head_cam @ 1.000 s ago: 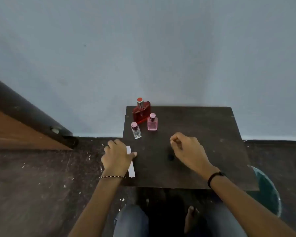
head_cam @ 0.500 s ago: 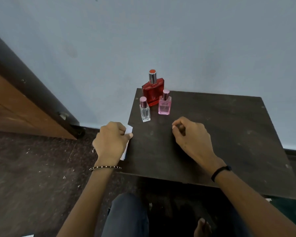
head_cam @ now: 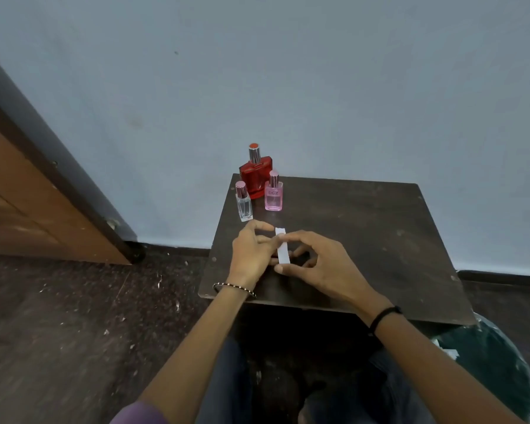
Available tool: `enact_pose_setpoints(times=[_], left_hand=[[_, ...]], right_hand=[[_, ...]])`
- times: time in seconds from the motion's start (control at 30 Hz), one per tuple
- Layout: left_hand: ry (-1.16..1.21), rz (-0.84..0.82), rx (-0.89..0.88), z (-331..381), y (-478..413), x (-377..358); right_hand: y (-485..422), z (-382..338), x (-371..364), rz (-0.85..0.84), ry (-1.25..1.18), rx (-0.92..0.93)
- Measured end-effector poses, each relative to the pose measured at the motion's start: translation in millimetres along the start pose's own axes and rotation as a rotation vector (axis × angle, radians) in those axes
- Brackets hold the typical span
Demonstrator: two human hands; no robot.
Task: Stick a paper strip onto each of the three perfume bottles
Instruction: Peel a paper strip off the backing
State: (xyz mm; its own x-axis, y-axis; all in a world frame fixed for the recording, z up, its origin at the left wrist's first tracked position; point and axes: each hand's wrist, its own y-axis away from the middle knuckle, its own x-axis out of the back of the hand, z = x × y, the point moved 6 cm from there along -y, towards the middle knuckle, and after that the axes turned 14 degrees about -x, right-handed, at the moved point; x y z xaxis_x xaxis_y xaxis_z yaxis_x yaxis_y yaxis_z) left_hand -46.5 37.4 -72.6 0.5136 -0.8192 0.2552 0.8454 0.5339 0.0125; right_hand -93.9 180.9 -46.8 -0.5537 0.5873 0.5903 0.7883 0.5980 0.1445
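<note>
paper strip (head_cam: 282, 250) moved rightward | left hand (head_cam: 249, 256), right hand (head_cam: 320, 266) apparently pinch it

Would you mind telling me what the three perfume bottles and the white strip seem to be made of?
Red bottle, pink bottle and clear bottle: probably glass, glossy and see-through, with shiny, metallic-looking caps. Paper strip: thin, matt white paper; whether it has an adhesive backing cannot be seen.

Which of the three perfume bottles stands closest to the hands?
The clear bottle, just beyond the left hand; the pink bottle stands farther back, the red bottle behind both.
</note>
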Motion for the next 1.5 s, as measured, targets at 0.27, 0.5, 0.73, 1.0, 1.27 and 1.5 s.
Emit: enact_pose_setpoints(times=[0.27, 0.5, 0.73, 1.0, 1.27, 1.5], left_hand=[[0.036, -0.044, -0.044, -3.3, 3.6, -8.5], [0.041, -0.008, -0.122, -10.0, 2.4, -9.8], [0.146, -0.076, -0.138, -18.4, -10.6, -8.9], [0.148, -0.133, -0.183, -27.0, -13.7, -8.6], [0.189, -0.207, -0.193, -28.4, -13.2, -10.0], [0.239, -0.227, -0.164, -26.9, -11.9, -11.8]], right_hand=[[7.8, 17.8, 1.7, 0.019, -0.079, 0.051], [7.1, 13.9, 7.5, 0.073, -0.054, 0.085], [-8.4, 22.9, 4.5, 0.183, -0.153, -0.038], [2.1, 28.0, -6.6, 0.288, -0.115, 0.064], [3.0, 29.7, -13.2, 0.209, -0.102, 0.117], [2.9, 29.9, -9.2, 0.219, -0.186, 0.105]])
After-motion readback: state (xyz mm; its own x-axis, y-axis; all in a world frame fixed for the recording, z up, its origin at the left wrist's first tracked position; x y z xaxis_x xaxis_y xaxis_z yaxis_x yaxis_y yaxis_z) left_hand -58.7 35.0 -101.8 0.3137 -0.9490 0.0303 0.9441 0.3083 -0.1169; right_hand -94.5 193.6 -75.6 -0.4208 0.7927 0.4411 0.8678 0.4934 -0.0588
